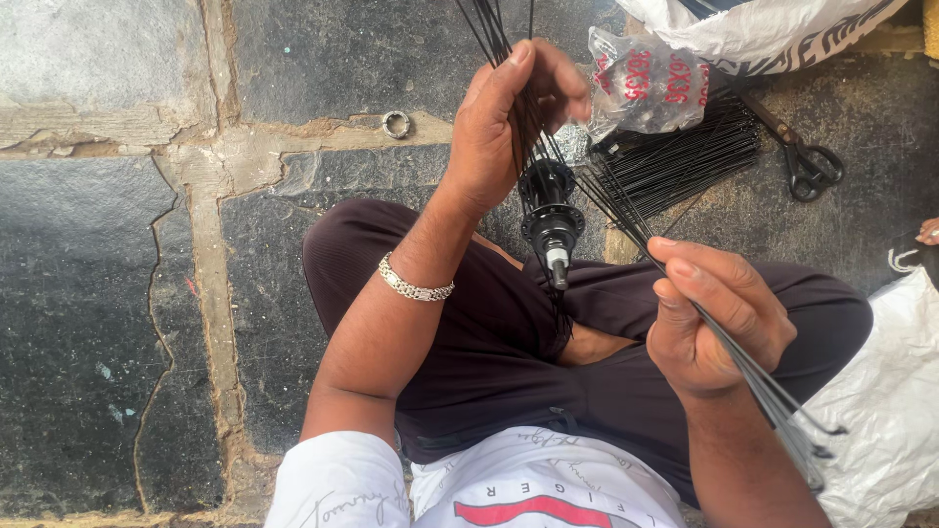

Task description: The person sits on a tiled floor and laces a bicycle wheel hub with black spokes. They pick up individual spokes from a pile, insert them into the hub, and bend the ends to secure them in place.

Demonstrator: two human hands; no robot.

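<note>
Nearest to the camera, the right hand (pixel 719 323) is closing its thumb and fingers around a bundle of thin black spokes (pixel 773 396), whose bent heads are sticking out behind the wrist, over the dark trousers (pixel 489 342). A little farther, the black wheel hub (pixel 551 210) is standing above the crossed legs with its axle end pointing toward the person; several spokes are already hanging in its flange. The left hand (pixel 509 122), with a silver bracelet (pixel 416 284) on its wrist, is curling around the upper part of these fitted spokes and is holding them together just above the hub. I judge that the person is lacing the hub, feeding spokes one by one through the flange holes; the next move is probably asking for one single spoke to be separated from the bundle and its tip aimed at a free hole, while the left hand is keeping the others out of the way. Beyond the hub, a loose heap of more black spokes (pixel 685 161) is lying on the stone floor (pixel 108 293), beside a small clear plastic bag (pixel 646 83) with red printing. Dark scissors (pixel 807 166) are lying to the right of the heap, a white sack (pixel 763 34) with dark lettering is lying at the top edge, and a small metal ring (pixel 396 124) is resting on the floor joint.
</note>
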